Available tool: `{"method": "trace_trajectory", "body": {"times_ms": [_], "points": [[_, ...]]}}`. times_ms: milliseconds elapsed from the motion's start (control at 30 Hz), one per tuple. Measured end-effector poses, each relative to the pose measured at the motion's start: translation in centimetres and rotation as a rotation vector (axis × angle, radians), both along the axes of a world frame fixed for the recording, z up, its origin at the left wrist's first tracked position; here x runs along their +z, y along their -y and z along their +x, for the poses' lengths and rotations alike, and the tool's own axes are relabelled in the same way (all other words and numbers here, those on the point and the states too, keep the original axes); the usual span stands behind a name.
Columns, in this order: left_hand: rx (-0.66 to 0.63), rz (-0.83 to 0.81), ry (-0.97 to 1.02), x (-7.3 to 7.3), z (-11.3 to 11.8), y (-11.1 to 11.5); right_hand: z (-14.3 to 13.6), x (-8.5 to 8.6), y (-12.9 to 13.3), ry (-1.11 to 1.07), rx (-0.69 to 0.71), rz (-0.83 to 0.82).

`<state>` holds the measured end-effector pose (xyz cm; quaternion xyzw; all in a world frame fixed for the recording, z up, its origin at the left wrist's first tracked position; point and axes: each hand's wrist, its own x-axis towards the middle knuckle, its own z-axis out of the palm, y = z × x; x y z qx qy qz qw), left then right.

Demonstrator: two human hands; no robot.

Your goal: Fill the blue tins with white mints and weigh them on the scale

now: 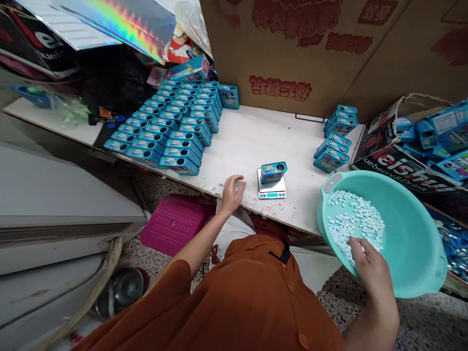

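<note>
left hand point(231, 195) is at the surface point(248, 136) edge near scale point(271, 190), fingers loosely parted; right hand point(372, 267) reaches into basin point(409, 234), fingers bent by white tablets point(365, 214), grip unclear.

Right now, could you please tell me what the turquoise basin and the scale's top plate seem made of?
Turquoise basin: probably plastic, smooth with a slight gloss, given its even colour and rounded shape. Scale's top plate: likely smooth metal, from its silvery sheen, though coated plastic is possible.
</note>
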<state>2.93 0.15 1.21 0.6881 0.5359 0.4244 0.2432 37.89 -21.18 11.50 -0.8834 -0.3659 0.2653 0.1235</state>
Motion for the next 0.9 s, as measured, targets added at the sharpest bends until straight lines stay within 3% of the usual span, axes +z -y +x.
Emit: {"method": "trace_trajectory", "body": {"times_ms": [167, 300, 400, 533, 600, 733, 900], "points": [[-0.139, 0.091, -0.031, 1.6, 3.5, -1.3, 0.1, -0.4, 0.0, -0.002, 0.004, 0.028], [-0.198, -0.030, 0.025, 3.3, 7.2, -3.3, -0.1, -0.4, 0.0, -0.035, 0.000, 0.084], [-0.297, -0.057, 0.058, 6.3, 9.3, -3.9, -0.4, -0.3, 0.1, -0.049, 0.007, 0.086], [-0.480, 0.235, 0.096, 11.9, 12.1, -3.3, -0.8, -0.2, 0.1, -0.084, 0.043, 0.134], [-0.600, 0.337, 0.066, 13.7, 13.8, -2.8, -0.9, -0.4, 0.1, -0.085, 0.049, 0.166], [-0.767, 0.346, -0.066, 14.3, 16.9, -2.3, -1.2, -0.6, 0.1, -0.059, 0.059, 0.214], [-0.801, 0.358, -0.072, 14.5, 18.3, -1.6, -1.5, -0.8, 0.1, -0.063, 0.072, 0.231]]}}
